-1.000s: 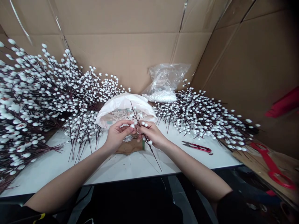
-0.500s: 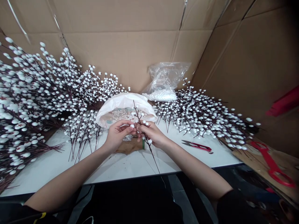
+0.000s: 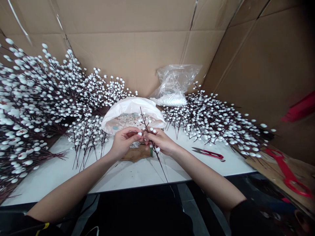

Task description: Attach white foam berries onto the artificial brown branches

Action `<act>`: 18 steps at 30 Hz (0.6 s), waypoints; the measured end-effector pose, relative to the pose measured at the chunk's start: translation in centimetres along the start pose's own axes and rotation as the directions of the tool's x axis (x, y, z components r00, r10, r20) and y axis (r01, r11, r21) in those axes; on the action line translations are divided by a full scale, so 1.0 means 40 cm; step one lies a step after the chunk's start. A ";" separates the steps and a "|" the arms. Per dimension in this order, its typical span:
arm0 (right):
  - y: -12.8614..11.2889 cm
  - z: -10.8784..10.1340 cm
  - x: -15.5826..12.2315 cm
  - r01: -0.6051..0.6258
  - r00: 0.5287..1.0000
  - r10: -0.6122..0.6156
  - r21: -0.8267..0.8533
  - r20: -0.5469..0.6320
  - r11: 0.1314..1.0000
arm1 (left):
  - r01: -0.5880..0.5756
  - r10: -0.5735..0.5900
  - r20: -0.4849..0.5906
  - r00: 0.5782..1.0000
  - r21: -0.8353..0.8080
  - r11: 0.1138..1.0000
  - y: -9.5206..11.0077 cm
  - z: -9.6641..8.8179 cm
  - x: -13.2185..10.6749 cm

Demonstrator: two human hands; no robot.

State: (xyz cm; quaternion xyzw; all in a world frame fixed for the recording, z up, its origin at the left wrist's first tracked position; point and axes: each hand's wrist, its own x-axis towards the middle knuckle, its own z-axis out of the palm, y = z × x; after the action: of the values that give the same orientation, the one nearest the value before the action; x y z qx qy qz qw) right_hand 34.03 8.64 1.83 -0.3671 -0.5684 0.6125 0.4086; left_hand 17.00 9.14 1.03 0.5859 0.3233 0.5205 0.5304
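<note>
Within R grip (image 3: 159, 141), prob. fingertips (image 3: 147, 135): twig (image 3: 161, 166)

Here's the twig (image 3: 154, 145), thin and dark brown, gripped by the fingers of the right hand (image 3: 159, 140) and slanting, its bare tip up in front of the white bag (image 3: 130, 105) and its long bare stem pointing down toward the near edge of the counter (image 3: 137, 175). Round white berries sit on its short side shoots, close around that grip! And there's the loose berry (image 3: 140, 133), small, white and smooth, pinched in the fingers of the left hand (image 3: 125, 140), just left of the twig.
</note>
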 end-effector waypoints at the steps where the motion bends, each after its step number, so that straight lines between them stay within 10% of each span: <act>1: 0.000 0.000 0.000 0.000 1.000 0.000 -0.001 0.004 1.000 | -0.007 0.007 0.002 1.000 0.005 1.000 -0.001 -0.001 0.000; 18: 0.001 0.000 0.002 0.012 1.000 -0.012 0.033 0.016 0.999 | -0.073 0.072 0.025 0.997 0.035 0.997 -0.010 -0.002 0.002</act>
State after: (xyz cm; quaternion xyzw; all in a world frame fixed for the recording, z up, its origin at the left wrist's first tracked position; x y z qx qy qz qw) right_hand 34.00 8.72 1.78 -0.3522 -0.5637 0.6221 0.4136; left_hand 17.03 9.33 0.66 0.6128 0.3051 0.5264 0.5043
